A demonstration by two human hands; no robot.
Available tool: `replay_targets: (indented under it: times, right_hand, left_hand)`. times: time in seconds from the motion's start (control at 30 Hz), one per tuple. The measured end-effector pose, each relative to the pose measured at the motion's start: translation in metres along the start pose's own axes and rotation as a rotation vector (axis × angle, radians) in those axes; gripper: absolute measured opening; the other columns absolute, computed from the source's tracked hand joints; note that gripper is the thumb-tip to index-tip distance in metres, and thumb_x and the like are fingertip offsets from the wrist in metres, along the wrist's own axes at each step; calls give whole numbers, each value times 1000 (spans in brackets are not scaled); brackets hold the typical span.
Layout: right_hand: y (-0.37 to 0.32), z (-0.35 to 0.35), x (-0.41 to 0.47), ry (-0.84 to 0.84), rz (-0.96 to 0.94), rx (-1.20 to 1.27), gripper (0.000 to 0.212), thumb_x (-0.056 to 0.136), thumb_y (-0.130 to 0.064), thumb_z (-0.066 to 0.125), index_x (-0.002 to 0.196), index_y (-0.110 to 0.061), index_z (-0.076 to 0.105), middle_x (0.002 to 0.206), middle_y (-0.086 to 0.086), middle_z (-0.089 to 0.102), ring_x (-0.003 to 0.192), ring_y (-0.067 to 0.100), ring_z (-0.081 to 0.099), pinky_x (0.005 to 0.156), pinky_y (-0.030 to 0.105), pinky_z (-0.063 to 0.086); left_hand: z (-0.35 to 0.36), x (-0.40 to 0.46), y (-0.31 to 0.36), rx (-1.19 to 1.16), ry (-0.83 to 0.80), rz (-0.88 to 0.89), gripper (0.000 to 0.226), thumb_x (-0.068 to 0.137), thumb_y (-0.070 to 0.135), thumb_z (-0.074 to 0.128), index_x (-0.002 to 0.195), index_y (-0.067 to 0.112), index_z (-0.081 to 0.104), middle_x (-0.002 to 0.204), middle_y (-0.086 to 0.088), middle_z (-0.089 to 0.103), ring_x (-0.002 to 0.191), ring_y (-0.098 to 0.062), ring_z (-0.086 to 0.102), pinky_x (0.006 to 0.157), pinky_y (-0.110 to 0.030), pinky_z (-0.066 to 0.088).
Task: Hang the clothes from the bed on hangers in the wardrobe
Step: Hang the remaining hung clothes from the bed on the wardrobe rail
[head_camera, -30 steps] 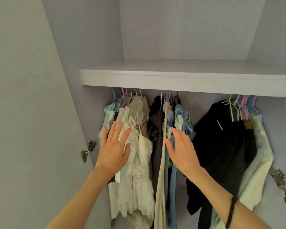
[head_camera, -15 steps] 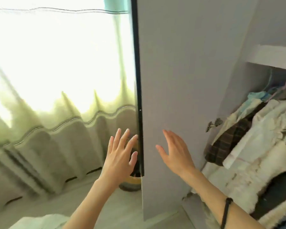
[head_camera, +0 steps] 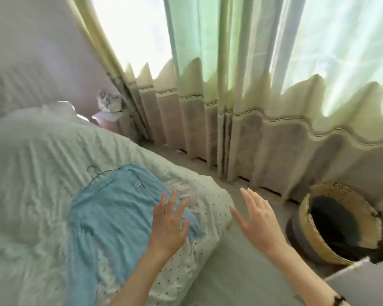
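Observation:
A light blue garment point(head_camera: 111, 215) lies spread on the bed point(head_camera: 31, 173), with a thin dark wire hanger point(head_camera: 95, 175) at its collar end. My left hand point(head_camera: 169, 224) hovers with fingers spread over the garment's right edge near the bed corner, holding nothing. My right hand point(head_camera: 259, 219) is open too, raised over the floor just right of the bed corner. The wardrobe is out of view.
A woven basket point(head_camera: 307, 228) with a dark inside stands on the floor at the right, below the curtains point(head_camera: 230, 129). A cat point(head_camera: 110, 102) sits on a small pink stand beyond the bed. A grey panel edge point(head_camera: 363, 283) shows at the bottom right.
The view has swung left from the wardrobe's hanging clothes, past the open door, to the bed. Both hands stayed open and empty and now hover by the blue garment.

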State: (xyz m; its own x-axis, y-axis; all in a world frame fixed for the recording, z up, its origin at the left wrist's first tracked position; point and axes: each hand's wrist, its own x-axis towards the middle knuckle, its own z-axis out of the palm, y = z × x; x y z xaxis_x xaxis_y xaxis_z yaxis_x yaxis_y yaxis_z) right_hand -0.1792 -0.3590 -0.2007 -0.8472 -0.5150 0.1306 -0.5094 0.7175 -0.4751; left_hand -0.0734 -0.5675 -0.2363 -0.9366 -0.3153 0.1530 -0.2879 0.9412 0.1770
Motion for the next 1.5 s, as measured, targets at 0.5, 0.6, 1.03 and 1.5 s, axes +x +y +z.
replay_targets:
  times: [0.5,0.6,1.03,1.5]
  right_hand:
    - [-203,248,115,-450,-218,42,60,92,-37,51,142,-8,33,143,10,40,133,25,36,109,35,27]
    - [-223,295,145,-568,-231,-8,60,94,-37,47,144,-9,29,146,9,36,134,23,33,110,36,26]
    - [-275,460,342,-743,-380,-281,57,96,-34,44,143,-6,26,146,15,35,132,29,35,108,39,29]
    - [-302,651,494,-590,-518,-425,48,96,-19,38,140,-2,29,138,22,39,129,37,33,111,46,16]
  left_hand:
    - [64,-88,-298,-142,-431,-623,57,96,39,24,148,27,6,157,-4,-6,144,-25,-5,115,-40,2]
    - [72,-87,-337,-232,-460,-733,55,99,35,31,148,25,9,157,-3,-3,144,-23,-3,116,-40,5]
    - [157,-9,-468,-399,-399,-939,55,100,34,31,149,22,9,157,-5,-3,144,-21,-5,116,-36,0]
    - [272,52,-551,-335,-539,-1066,77,95,46,38,141,31,-21,140,6,-36,139,-26,-25,109,-59,-8]
